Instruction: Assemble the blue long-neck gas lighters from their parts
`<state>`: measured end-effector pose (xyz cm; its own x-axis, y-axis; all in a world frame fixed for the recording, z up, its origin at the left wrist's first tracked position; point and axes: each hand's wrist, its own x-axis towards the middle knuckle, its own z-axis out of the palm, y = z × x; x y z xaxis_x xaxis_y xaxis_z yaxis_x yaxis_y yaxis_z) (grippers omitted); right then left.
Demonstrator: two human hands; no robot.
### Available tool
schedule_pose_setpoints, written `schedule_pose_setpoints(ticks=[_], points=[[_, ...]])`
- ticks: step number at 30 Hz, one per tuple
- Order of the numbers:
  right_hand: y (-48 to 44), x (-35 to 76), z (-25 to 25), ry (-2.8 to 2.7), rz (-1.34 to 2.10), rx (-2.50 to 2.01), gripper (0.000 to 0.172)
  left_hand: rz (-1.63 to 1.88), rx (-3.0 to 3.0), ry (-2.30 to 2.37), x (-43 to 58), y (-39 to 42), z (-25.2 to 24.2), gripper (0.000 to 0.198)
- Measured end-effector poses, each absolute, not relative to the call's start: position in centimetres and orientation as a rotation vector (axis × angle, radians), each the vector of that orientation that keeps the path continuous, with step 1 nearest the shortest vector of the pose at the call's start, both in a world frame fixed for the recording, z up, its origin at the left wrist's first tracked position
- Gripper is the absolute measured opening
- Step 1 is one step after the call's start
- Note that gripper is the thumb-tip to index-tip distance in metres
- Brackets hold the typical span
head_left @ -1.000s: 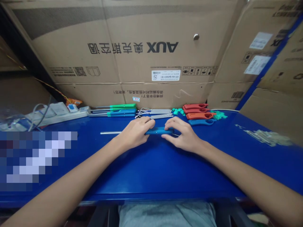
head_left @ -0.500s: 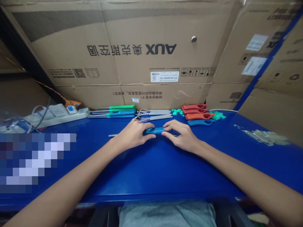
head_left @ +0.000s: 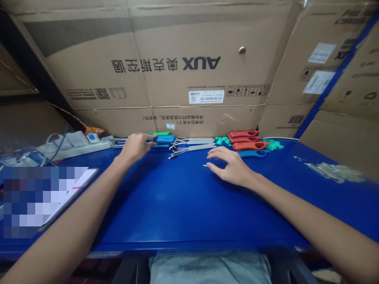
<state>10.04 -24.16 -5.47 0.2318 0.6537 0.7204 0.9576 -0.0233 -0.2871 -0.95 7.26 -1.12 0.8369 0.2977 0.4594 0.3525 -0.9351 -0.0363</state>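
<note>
My left hand (head_left: pixel 138 146) reaches to the row of long-neck lighters at the back, its fingers closed over the handle of a blue lighter (head_left: pixel 166 139). A green lighter handle (head_left: pixel 162 133) shows just behind it. The thin metal necks point left, partly hidden by this hand. My right hand (head_left: pixel 229 165) hovers over the mid-table, thumb and curled fingers apart. A tiny metal piece (head_left: pixel 205 165) shows at the thumb's tip; whether it is held or lies on the table I cannot tell. Metal tubes with wires (head_left: pixel 192 146) lie between the hands, further back.
Red and orange handle shells (head_left: pixel 244 141) are stacked at the back right, with a blue shell (head_left: pixel 254 154) in front. Green small parts (head_left: pixel 274 144) lie beside them. Clear plastic pieces (head_left: pixel 334 172) are further right. A power strip (head_left: pixel 85 149) sits at the left.
My left hand has moved left and back to the lighter row with the blue lighter both hands held. My right hand has let go of it and stays nearly in place.
</note>
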Motion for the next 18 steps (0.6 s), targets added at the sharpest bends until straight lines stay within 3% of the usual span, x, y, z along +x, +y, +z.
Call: schedule_pose_setpoints(ticks=[18], points=[[-24.2, 9.9, -5.3, -1.518, -0.446, -1.795, 0.009, -0.923, -2.88, -0.533, 0.2, 10.6, -4.6, 0.029]])
